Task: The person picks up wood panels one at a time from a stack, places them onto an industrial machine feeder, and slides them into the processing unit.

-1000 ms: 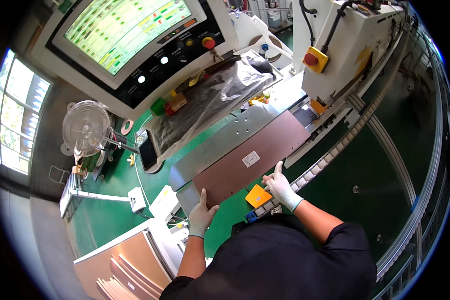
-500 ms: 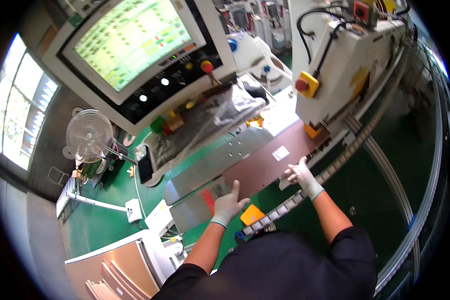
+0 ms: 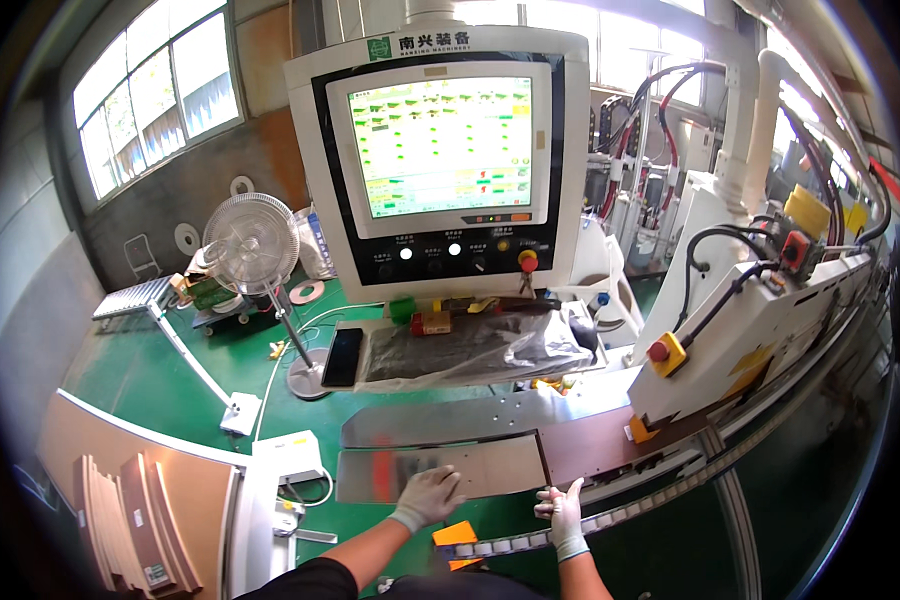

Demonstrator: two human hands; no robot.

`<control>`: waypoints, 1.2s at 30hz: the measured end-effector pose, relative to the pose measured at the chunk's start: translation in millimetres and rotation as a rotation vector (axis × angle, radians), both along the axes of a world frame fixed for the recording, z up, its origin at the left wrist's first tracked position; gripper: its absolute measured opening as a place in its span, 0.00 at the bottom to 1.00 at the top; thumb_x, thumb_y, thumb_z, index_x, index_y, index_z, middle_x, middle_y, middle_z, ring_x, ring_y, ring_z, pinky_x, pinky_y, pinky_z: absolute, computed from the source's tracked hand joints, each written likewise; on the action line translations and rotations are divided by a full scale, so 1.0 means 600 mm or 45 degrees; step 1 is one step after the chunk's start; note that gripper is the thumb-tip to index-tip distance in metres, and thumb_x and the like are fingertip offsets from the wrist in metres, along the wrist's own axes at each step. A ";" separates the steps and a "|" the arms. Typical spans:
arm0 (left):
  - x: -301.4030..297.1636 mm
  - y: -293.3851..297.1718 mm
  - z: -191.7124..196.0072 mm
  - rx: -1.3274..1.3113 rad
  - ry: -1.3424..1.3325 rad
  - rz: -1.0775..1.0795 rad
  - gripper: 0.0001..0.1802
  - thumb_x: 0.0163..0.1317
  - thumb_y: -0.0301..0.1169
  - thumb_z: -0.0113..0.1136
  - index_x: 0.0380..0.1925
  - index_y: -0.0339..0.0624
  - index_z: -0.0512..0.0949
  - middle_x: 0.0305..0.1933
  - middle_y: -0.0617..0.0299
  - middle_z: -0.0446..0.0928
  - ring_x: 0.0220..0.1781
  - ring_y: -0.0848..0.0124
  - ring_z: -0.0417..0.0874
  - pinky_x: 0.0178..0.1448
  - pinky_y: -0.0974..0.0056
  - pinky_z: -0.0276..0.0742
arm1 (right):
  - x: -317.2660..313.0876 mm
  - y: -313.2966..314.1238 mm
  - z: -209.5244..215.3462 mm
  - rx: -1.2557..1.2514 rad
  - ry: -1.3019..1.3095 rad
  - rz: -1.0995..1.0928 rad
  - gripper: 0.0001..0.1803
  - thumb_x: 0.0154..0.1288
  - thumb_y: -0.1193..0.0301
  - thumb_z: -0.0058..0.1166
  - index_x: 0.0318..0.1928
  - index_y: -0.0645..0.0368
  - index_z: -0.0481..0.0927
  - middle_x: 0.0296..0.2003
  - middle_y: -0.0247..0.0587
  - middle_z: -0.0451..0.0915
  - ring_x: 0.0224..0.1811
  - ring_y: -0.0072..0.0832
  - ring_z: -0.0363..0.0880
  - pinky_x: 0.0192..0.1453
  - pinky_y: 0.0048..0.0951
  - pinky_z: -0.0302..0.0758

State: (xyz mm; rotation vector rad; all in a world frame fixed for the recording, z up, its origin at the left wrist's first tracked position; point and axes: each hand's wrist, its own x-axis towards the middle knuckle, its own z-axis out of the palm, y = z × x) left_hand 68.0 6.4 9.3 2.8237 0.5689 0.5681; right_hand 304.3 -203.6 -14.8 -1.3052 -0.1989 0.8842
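My left hand, in a pale glove, rests over the near edge of a grey metal plate with its fingers stretched out and nothing visible in them. A red strip marks the plate to its left. My right hand, also gloved, is beside the near left corner of a brown panel. Its fingers are apart, and I see nothing held. The panel lies flat, and its right part runs in beneath the white machine head.
A control screen stands ahead above a plastic-covered shelf with a phone. A segmented conveyor track runs along the right. At left are a fan and curved brown boards on a panel-topped surface.
My view has tilted up and levelled. The brown panel has slid right, farther under the machine head, and its white label no longer shows. Both hands stay near the work surface.
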 end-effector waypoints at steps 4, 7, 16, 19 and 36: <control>-0.006 -0.003 -0.005 0.087 0.090 0.020 0.29 0.63 0.53 0.59 0.56 0.44 0.76 0.62 0.55 0.75 0.62 0.55 0.78 0.63 0.46 0.73 | 0.065 0.012 -0.057 0.056 -0.182 -0.177 0.56 0.75 0.73 0.51 0.75 0.59 0.13 0.38 0.44 0.83 0.33 0.26 0.83 0.42 0.29 0.82; 0.004 -0.002 -0.002 0.140 0.082 0.012 0.28 0.62 0.51 0.60 0.56 0.45 0.76 0.62 0.56 0.75 0.60 0.56 0.79 0.61 0.46 0.74 | 0.133 -0.014 -0.090 0.011 -0.369 -0.277 0.53 0.74 0.74 0.50 0.76 0.61 0.18 0.36 0.43 0.84 0.35 0.26 0.82 0.46 0.32 0.82; -0.094 -0.033 -0.010 -0.075 0.092 -0.037 0.29 0.67 0.49 0.56 0.61 0.43 0.75 0.67 0.52 0.71 0.75 0.53 0.64 0.77 0.51 0.62 | 0.168 -0.024 -0.124 -0.035 -0.761 -0.488 0.27 0.76 0.75 0.44 0.73 0.63 0.63 0.46 0.43 0.83 0.44 0.28 0.82 0.47 0.30 0.80; -0.218 -0.036 -0.013 -0.029 0.116 0.032 0.29 0.65 0.49 0.58 0.60 0.43 0.76 0.68 0.53 0.71 0.75 0.54 0.65 0.77 0.52 0.63 | 0.111 0.006 -0.114 -0.280 -1.119 -0.494 0.19 0.71 0.80 0.49 0.61 0.70 0.76 0.51 0.47 0.82 0.50 0.34 0.83 0.59 0.31 0.80; -1.180 -0.240 -0.296 -0.922 -1.913 2.560 0.32 0.70 0.56 0.51 0.57 0.39 0.75 0.54 0.54 0.78 0.49 0.59 0.80 0.48 0.56 0.76 | -0.179 0.098 -0.021 -0.777 -1.668 -0.071 0.25 0.59 0.64 0.63 0.56 0.58 0.80 0.67 0.53 0.69 0.73 0.64 0.58 0.76 0.55 0.59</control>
